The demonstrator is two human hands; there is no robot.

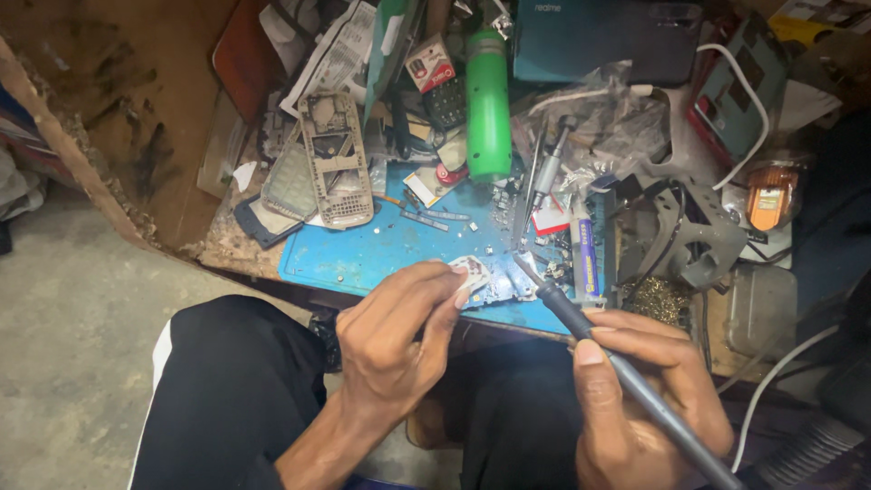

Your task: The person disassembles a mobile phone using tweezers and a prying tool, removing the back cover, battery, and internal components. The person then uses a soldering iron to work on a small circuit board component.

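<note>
Here the left hand [399, 336] pinches a small circuit board [485, 279] in its fingers at the blue mat's [363, 254] near edge. The right hand [649, 390] grips a soldering iron [581, 327], tip just beside the board, on the cluttered bench [227, 249].

The left hand [399, 331] pinched a small circuit board [481, 277] on the blue mat [363, 254]; the right hand [640, 399] gripped a soldering iron [590, 340], tip touching the board.
</note>
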